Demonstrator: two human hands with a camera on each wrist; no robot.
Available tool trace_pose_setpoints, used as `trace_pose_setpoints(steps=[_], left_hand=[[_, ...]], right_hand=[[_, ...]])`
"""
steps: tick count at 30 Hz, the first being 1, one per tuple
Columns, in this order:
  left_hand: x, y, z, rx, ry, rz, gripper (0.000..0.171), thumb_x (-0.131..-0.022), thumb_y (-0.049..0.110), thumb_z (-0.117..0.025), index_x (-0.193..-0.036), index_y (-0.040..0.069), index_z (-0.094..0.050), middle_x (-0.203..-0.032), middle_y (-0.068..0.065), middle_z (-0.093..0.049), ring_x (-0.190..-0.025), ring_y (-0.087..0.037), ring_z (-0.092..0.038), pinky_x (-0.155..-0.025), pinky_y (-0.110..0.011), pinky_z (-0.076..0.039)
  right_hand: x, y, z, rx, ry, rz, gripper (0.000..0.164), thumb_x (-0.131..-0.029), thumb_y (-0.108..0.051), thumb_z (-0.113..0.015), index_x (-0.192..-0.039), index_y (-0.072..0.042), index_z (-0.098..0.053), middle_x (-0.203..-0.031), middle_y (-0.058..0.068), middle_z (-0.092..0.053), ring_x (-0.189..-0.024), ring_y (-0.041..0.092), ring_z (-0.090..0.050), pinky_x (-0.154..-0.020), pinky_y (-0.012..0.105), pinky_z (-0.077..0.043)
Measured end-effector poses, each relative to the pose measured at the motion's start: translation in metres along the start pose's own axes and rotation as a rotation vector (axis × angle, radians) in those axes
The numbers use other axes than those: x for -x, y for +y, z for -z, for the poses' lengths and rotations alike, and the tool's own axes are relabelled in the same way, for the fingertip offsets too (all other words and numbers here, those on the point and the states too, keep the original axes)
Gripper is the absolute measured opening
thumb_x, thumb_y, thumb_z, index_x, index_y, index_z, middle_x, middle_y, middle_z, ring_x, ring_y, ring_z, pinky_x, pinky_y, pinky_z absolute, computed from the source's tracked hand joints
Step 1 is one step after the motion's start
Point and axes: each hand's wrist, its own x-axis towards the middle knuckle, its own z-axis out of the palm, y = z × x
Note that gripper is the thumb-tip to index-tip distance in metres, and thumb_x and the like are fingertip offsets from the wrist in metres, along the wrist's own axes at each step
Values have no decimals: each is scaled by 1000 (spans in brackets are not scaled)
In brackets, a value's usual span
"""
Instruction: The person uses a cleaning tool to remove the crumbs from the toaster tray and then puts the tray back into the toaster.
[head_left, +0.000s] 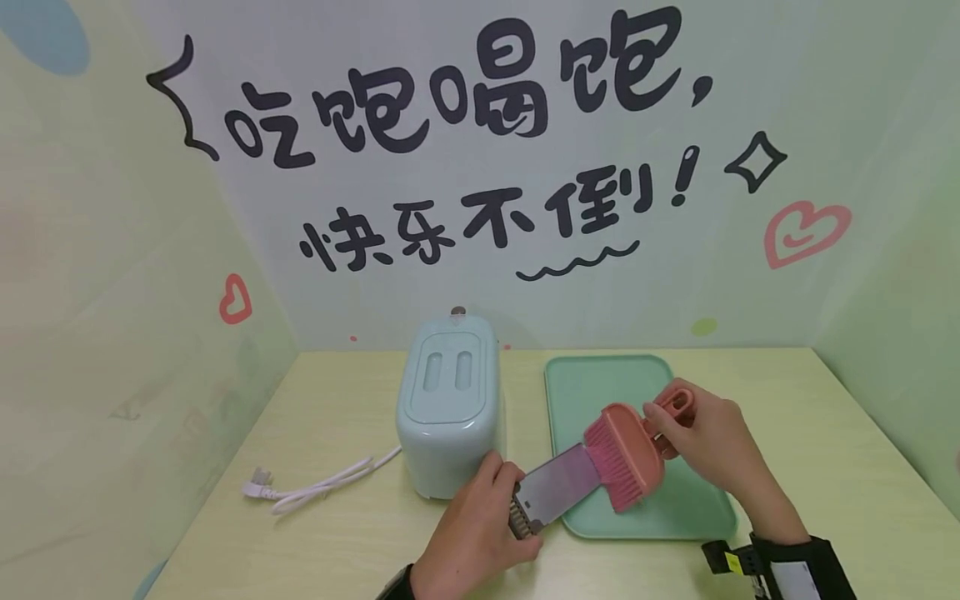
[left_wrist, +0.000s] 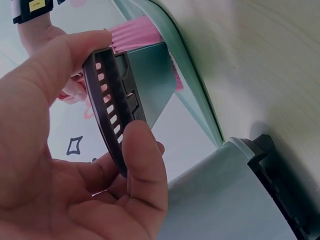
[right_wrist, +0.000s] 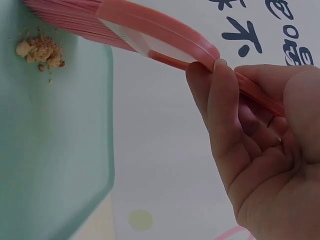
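My left hand (head_left: 476, 529) pinches the dark slotted end (left_wrist: 105, 107) of a flat metal crumb tray (head_left: 558, 485), thumb on one side and fingers on the other. The crumb tray slants over the left edge of a green tray (head_left: 693, 504). A pink brush (head_left: 636, 454) is in my right hand (head_left: 712, 437), its handle held between thumb and fingers. Its bristles (left_wrist: 136, 34) lie against the crumb tray's far end. On the green tray, a small heap of brown crumbs (right_wrist: 44, 50) shows in the right wrist view.
A pale blue toaster (head_left: 450, 408) stands just beyond my left hand, left of the green tray. Its white cord and plug (head_left: 315, 490) lie on the wooden table (head_left: 330, 550) to the left. Printed walls (head_left: 480, 292) close off the back and sides.
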Motion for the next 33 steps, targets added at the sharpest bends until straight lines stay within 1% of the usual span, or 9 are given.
trace_pose_setpoints(steps=[2, 4, 10, 12, 17, 21, 26, 29, 33], left_hand=[[0, 0, 0, -2, -1, 1, 57, -77, 30, -95, -120, 9, -63, -107, 6, -49, -85, -6, -51, -75, -22, -50], [0, 0, 0, -5, 1, -3, 57, -77, 30, -95, -120, 9, -63, -107, 6, -49, -85, -5, -50, -75, -22, -50], [0, 0, 0, -3, 10, -14, 58, -77, 29, -95, -120, 9, -63, -106, 6, -49, -84, -5, -50, -74, -21, -49], [0, 0, 0, -1, 9, -12, 58, -77, 29, -95, -121, 9, -63, -106, 6, -49, -84, -5, -50, -74, -21, -49], [0, 1, 0, -4, 1, 0, 58, -77, 30, -95, -120, 9, -63, -106, 6, -49, -84, -5, -50, -75, -22, -50], [-1, 1, -1, -9, 3, 1, 58, -77, 30, -95, -120, 10, -63, -107, 6, -50, -85, -5, -51, -75, -21, -50], [0, 2, 0, -7, 18, -18, 57, -76, 28, -95, -120, 9, -63, -106, 6, -50, -84, -6, -51, -74, -21, -49], [0, 2, 0, -1, 16, -17, 57, -77, 28, -95, -120, 9, -63, -106, 6, -49, -83, -5, -50, -74, -21, -49], [0, 2, 0, 0, 8, -7, 57, -77, 29, -95, -120, 10, -63, -106, 6, -49, -83, -5, -50, -74, -21, -49]], right_hand=[[1, 0, 4, -11, -25, -8, 13, -105, -21, -70, -106, -9, -67, -80, -2, -75, -62, 8, -71, -55, 29, -56], [1, 1, 7, -33, -10, -9, 14, -105, -22, -70, -106, -8, -67, -80, -1, -75, -63, 10, -72, -56, 30, -57], [-2, 0, 2, -140, 197, 30, 15, -103, -18, -72, -107, -5, -67, -84, 10, -78, -62, 10, -73, -59, 28, -60], [-3, 0, -4, -152, 232, 50, 14, -102, -15, -73, -107, -4, -67, -85, 11, -78, -61, 8, -73, -59, 26, -60], [-3, 3, -14, -86, 191, 68, 12, -101, -15, -75, -105, -5, -68, -80, 5, -76, -59, 5, -70, -57, 25, -58], [-3, 4, -11, -6, 144, 58, 11, -101, -16, -74, -103, -7, -68, -77, 0, -73, -59, 6, -69, -55, 26, -56], [-2, 4, -4, 33, 189, 78, 11, -100, -16, -75, -102, -8, -68, -76, 1, -73, -58, 5, -68, -55, 24, -54], [-2, 3, -2, -7, 221, 92, 10, -100, -14, -76, -102, -7, -68, -78, 3, -75, -58, 5, -69, -55, 23, -55], [-3, 0, -2, -150, 158, 79, 9, -102, -14, -73, -104, -7, -68, -82, 6, -76, -62, 9, -73, -58, 29, -60]])
